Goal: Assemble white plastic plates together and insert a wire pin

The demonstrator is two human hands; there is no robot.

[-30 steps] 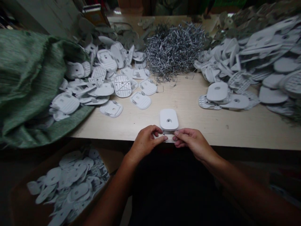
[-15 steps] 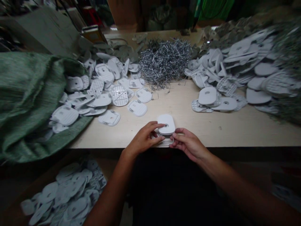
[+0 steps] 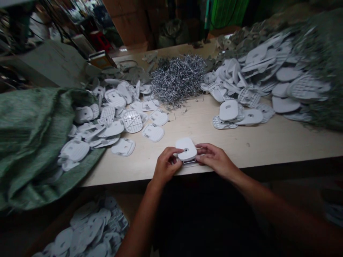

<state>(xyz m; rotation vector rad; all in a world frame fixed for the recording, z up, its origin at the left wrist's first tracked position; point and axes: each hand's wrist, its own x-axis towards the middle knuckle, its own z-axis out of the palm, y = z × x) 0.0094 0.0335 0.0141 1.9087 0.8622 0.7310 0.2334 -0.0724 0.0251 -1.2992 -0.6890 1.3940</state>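
Observation:
A rounded white plastic plate (image 3: 186, 149) with a small central hole sits at the table's front, held between my hands. My left hand (image 3: 166, 165) grips its left side, and the fingers of my right hand (image 3: 215, 159) press against its right side. Beneath its near edge shows a thin metal-edged piece (image 3: 189, 161), partly hidden by the plate and my fingers. Its exact form is hard to tell.
A tangled heap of metal wire clips (image 3: 177, 80) lies beyond my hands, between piles of white plates (image 3: 241, 85) (image 3: 115, 125). A green woven sack (image 3: 32, 142) spills over the left of the pale table (image 3: 270, 144). A box of white discs (image 3: 88, 228) sits below.
The white plate has turned slightly between my hands, and my left fingers have shifted from its top to its side. The whole view has tilted and swung.

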